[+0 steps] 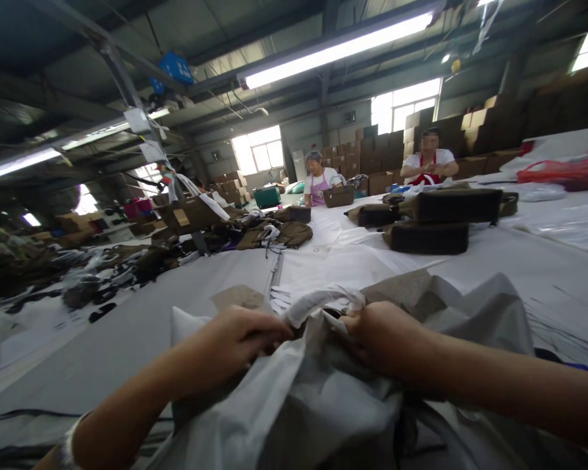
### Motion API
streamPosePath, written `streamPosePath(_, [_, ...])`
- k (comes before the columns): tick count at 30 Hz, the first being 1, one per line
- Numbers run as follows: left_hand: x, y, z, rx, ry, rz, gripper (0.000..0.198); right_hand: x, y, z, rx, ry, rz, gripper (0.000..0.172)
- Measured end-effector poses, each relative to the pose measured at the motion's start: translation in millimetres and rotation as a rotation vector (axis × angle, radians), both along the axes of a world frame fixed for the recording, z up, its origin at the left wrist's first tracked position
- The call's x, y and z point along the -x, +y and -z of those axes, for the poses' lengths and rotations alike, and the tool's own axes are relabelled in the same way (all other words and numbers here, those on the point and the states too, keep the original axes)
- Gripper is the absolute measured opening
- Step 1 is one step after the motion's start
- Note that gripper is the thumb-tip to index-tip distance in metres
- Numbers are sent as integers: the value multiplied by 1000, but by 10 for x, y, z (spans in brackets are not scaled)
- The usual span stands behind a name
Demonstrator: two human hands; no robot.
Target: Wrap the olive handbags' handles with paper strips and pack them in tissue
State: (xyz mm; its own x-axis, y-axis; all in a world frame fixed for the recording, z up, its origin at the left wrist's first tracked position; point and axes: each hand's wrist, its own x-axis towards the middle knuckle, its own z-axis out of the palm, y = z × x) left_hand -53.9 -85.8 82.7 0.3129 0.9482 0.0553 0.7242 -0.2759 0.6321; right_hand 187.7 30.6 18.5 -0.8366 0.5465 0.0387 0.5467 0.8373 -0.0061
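Note:
A large crumpled piece of pale grey lining fabric (284, 391) fills the near middle of the head view and drapes toward me. My left hand (240, 343) is closed on its upper edge from the left, fingers curled down into the folds. From the right, my right hand (382, 333) grips the same fabric in a fist. Between the two hands a white wrapped handle or rolled strip (328, 300) arches up, with a dark gap under it. What lies inside the folds is hidden.
Several dark brown bags (436, 238) lie across the white table (230, 281). More bags and straps (294, 235) are heaped at left, by a slanted metal post (122, 78). Two co-workers (318, 183) are across the table. A red plastic bag (563, 173) lies far right.

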Motion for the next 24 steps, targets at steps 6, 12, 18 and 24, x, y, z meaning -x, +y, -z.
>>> streamPosePath(6, [-200, -392, 52, -573, 247, 229, 25, 318, -30, -102, 34, -74, 80, 21])
streamPosePath(12, [-361, -233, 405, -359, 603, 133, 77, 266, 11, -114, 42, -68, 88, 24])
streamPosePath(18, [-74, 158, 574, -285, 503, 151, 70, 96, -306, -253, -276, 444, -380, 46])
streamPosePath(24, [-211, 68, 1094, -580, 435, 128, 43, 510, -193, -200, 163, 255, -885, 63])
